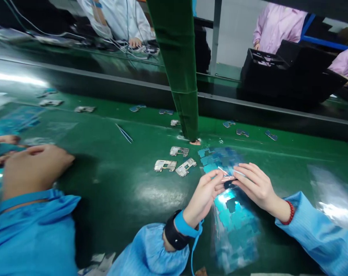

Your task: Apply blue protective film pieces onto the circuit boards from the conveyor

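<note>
Green table [110, 199]: hands [201, 197] hold shiny pinkish piece [228, 178].

The person's left hand [204, 195] and right hand [256, 186] meet at the fingertips, fingers bent and pinching. Both forearms reach in from the lower edge in blue sleeves, angled toward each other. The left wrist wears a black band and a blue strap; the right, a red beaded bracelet.

Small glossy clear piece [227, 178], pinkish tint, held up off green desk [110, 207], details blurred. Beneath: clear plastic with teal pieces [238, 230], irregular shapes, overlapping, lying flat, glare on top, stretched toward desk's near edge.
</note>
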Demonstrator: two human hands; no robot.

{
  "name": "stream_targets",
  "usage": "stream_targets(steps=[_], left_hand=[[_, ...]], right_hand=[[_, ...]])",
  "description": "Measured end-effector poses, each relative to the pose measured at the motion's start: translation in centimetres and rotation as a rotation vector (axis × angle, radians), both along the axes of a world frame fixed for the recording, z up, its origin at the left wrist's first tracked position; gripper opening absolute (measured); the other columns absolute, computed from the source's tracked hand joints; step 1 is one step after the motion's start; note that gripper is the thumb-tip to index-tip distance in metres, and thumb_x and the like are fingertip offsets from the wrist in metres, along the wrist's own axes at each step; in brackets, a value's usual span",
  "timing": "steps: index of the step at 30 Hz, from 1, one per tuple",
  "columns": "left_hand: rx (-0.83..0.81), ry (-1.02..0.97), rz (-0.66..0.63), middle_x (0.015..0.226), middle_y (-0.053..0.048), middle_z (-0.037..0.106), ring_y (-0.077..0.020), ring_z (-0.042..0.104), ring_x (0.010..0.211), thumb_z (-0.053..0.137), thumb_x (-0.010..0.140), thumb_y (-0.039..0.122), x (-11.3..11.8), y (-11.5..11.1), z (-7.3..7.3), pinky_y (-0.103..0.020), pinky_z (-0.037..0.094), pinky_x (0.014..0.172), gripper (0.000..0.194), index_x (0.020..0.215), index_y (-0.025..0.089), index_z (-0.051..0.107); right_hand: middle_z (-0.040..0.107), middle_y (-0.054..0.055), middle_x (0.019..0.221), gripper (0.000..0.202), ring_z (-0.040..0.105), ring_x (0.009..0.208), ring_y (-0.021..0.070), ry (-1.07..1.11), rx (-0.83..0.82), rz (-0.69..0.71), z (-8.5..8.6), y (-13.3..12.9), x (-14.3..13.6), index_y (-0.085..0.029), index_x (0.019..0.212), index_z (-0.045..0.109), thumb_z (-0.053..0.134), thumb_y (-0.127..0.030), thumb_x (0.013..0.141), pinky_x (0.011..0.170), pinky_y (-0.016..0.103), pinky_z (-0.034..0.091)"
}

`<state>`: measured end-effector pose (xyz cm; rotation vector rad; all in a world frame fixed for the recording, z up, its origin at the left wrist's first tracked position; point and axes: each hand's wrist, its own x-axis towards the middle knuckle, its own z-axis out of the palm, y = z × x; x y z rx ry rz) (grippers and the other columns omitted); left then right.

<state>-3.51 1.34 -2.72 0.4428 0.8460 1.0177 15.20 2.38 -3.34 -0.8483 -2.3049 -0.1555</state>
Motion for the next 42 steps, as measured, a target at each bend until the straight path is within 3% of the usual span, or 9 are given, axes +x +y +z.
stream_targets(steps=[6,14,17,20,24,26,28,32,42], left_hand=[[-0.087,-0.062,0.016,0.079,-0.006,0.074,-0.0178,0.072,0.075,0.067,0.079,0.016,-0.3,0.4,-0.5,-0.032,0.057,0.075,0.003,0.077,0.014,0.066],[-0.091,0.012,0.032,0.078,-0.006,0.073,-0.0167,0.072,0.073,0.055,0.085,0.009,-0.5,0.8,-0.8,-0.035,0.058,0.075,0.010,0.081,0.014,0.062],[-0.026,0.102,0.048,0.079,-0.007,0.074,-0.0194,0.072,0.078,0.058,0.085,0.018,-0.2,0.9,-1.2,-0.035,0.056,0.080,0.003,0.085,0.015,0.059],[0.060,0.259,0.083,0.078,-0.006,0.073,-0.0224,0.071,0.081,0.065,0.080,0.026,0.1,0.7,-1.5,-0.039,0.053,0.084,0.023,0.100,0.016,0.060],[0.307,0.556,0.182,0.110,-0.008,0.067,-0.0229,0.060,0.108,0.065,0.079,0.026,0.2,0.0,-1.2,-0.036,0.043,0.096,0.038,0.116,0.019,0.059],[0.536,0.750,0.214,0.115,-0.009,0.063,-0.0219,0.057,0.109,0.057,0.085,0.028,0.0,-0.4,-0.7,-0.033,0.044,0.092,0.026,0.109,0.018,0.062],[0.673,0.853,0.195,0.096,-0.006,0.065,-0.0198,0.060,0.091,0.054,0.087,0.029,-0.3,-0.7,-0.4,-0.030,0.046,0.081,0.016,0.092,0.018,0.065],[0.639,0.833,0.175,0.065,0.002,0.055,-0.0141,0.053,0.063,0.056,0.086,0.030,-0.5,-0.7,-0.1,-0.025,0.043,0.062,0.020,0.070,0.019,0.059],[0.582,0.822,0.219,0.070,-0.002,0.063,-0.0166,0.063,0.067,0.048,0.091,0.035,-0.4,-0.1,-0.7,-0.025,0.053,0.064,0.026,0.079,0.016,0.060]], right_hand=[[0.074,0.013,0.104,0.021,0.069,0.097,0.0226,-0.181,0.181,0.072,-0.1,0.5,0.0,-0.010,0.106,0.066,0.063,-0.015,0.086,0.094,0.041,0.053],[0.072,0.013,0.110,0.023,0.066,0.108,0.0216,-0.194,0.226,0.174,0.3,0.6,-0.4,-0.014,0.106,0.066,0.047,-0.013,0.093,0.094,0.039,0.053],[0.073,0.011,0.105,0.013,0.068,0.100,0.0204,0.078,-0.052,0.168,1.5,0.1,-1.0,-0.017,0.096,0.067,0.056,-0.014,0.089,0.093,0.040,0.052],[0.073,0.008,0.091,0.006,0.069,0.086,0.0171,0.454,-0.599,0.010,3.6,-0.1,-1.3,-0.018,0.083,0.065,0.063,-0.023,0.086,0.079,0.032,0.056],[0.066,0.002,0.073,0.017,0.062,0.065,0.0118,0.598,-1.064,-0.075,5.3,0.8,-1.4,-0.017,0.079,0.063,0.066,-0.033,0.082,0.062,0.024,0.051],[0.064,0.001,0.071,0.019,0.059,0.063,0.0106,0.585,-1.120,-0.046,5.3,1.5,-1.6,-0.016,0.078,0.063,0.068,-0.034,0.080,0.063,0.024,0.050],[0.064,0.000,0.069,0.020,0.058,0.062,0.0105,0.537,-1.141,-0.013,5.0,2.0,-1.9,-0.015,0.076,0.064,0.069,-0.035,0.078,0.064,0.025,0.049],[0.068,0.003,0.079,0.024,0.063,0.071,0.0134,0.510,-1.180,-0.023,4.4,2.8,-1.9,-0.015,0.087,0.068,0.071,-0.036,0.075,0.072,0.029,0.052],[0.071,0.006,0.081,0.027,0.065,0.073,0.0161,0.539,-1.209,-0.092,4.3,3.7,-0.7,-0.015,0.071,0.069,0.074,-0.042,0.069,0.072,0.031,0.053]])
